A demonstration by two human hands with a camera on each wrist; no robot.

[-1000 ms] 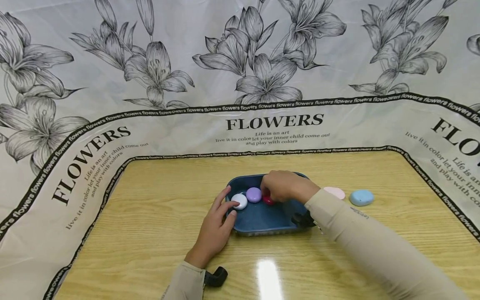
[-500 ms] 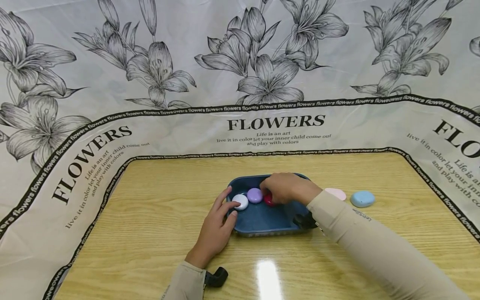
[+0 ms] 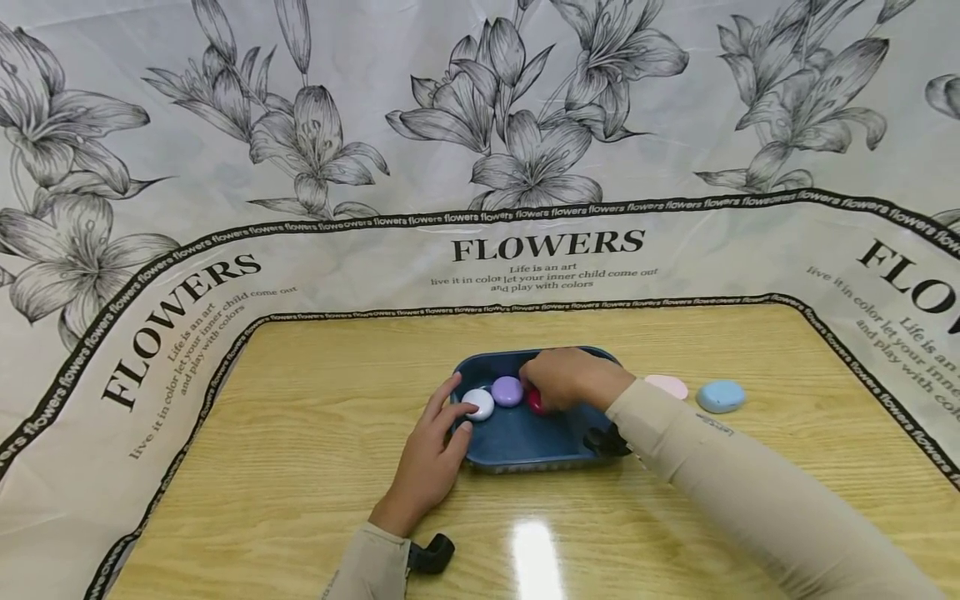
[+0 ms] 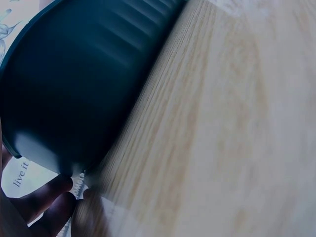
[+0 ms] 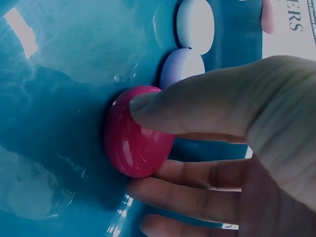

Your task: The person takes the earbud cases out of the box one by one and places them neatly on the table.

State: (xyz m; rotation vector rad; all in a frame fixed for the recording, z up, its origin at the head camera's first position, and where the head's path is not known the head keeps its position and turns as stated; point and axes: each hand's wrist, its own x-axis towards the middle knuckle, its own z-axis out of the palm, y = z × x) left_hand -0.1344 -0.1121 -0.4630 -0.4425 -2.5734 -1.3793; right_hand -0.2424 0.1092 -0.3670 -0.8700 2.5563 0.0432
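My right hand (image 3: 564, 377) reaches into the blue plastic tray (image 3: 536, 458). It holds a glossy red pebble-shaped piece (image 5: 136, 140), thumb over the near face and fingers on the other side. Beside it in the tray sit a lilac pebble-shaped piece (image 3: 507, 392) and a white pebble-shaped piece (image 3: 478, 405), lined up toward the left end. My left hand (image 3: 426, 467) grips the tray's left end, some fingers over the rim and one tip overlapping the white piece. In the left wrist view, other fingers (image 4: 57, 210) lie along the tray's outer wall.
A pink oval piece (image 3: 667, 387), partly behind the right sleeve, and a light blue oval piece (image 3: 722, 396) lie on the wooden table (image 3: 285, 467) right of the tray. A flower-printed cloth (image 3: 360, 267) borders the table's back and sides.
Both hands stay almost where they were. The red piece has shifted very slightly within the right hand's grasp, and less of it shows in the head view.
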